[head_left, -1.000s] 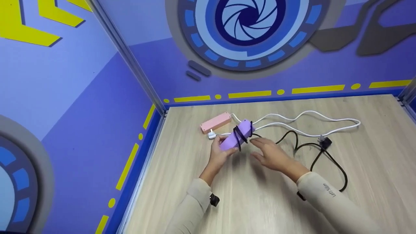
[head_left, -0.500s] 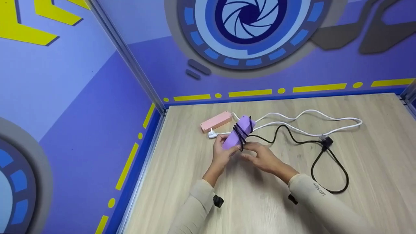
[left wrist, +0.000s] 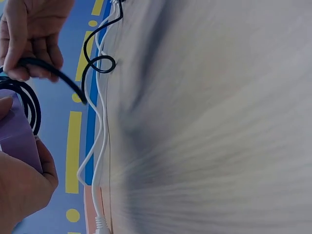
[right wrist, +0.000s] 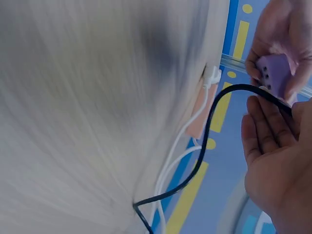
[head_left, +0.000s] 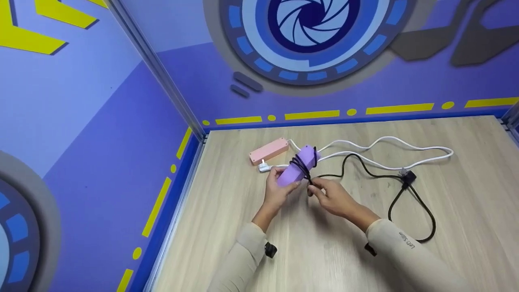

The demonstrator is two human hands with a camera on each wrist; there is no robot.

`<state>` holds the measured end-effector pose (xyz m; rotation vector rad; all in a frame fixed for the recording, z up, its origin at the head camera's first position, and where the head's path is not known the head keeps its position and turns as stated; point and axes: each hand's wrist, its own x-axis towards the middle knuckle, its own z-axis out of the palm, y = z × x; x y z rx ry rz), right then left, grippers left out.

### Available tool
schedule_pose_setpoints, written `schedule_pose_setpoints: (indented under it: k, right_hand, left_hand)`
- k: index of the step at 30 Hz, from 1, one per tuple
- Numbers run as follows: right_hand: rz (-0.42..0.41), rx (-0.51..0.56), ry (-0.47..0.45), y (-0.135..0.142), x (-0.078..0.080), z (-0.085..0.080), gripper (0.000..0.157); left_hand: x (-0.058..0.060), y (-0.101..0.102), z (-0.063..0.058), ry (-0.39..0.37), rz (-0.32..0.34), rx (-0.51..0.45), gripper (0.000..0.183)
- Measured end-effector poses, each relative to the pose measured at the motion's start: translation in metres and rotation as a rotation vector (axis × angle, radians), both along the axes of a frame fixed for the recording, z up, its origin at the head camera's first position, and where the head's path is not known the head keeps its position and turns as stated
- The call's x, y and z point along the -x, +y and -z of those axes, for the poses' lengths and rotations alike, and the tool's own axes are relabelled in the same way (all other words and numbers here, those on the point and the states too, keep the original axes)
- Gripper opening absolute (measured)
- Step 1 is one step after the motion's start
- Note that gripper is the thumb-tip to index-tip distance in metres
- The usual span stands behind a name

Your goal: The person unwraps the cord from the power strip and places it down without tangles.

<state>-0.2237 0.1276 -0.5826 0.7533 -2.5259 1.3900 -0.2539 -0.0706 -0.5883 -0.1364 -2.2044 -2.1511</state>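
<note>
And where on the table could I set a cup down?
The table has bare wood between the left sleeve and right sleeve, between the left sleeve and left wall, and right of the black cord. It is crowded further back, around the left hand, right hand, purple power strip, pink power strip and white cord.

One pink power strip (head_left: 269, 151) and one purple power strip (head_left: 288, 174): two, in the middle. One white cord (head_left: 367, 148), one black cord (head_left: 379, 177): two. One white plug (head_left: 264, 167), one black plug (head_left: 409, 177): two. One left hand (head_left: 276, 192), one right hand (head_left: 335, 197): two. One table (head_left: 324, 261), at the bottom.
</note>
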Motion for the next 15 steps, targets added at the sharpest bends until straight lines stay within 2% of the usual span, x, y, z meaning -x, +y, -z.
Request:
schedule_pose_setpoints:
  k: [6,15]
  right_hand:
    - [0.083,-0.059,0.093,0.002,0.004,-0.015,0.011]
    - [0.209,-0.096,0.239,0.009,0.016,-0.034,0.014]
  left_hand:
    - [0.001,-0.006,-0.001,0.024,0.019,0.026,0.059]
    - [0.001,-0.015,-0.003,0.046,0.068,0.096,0.058]
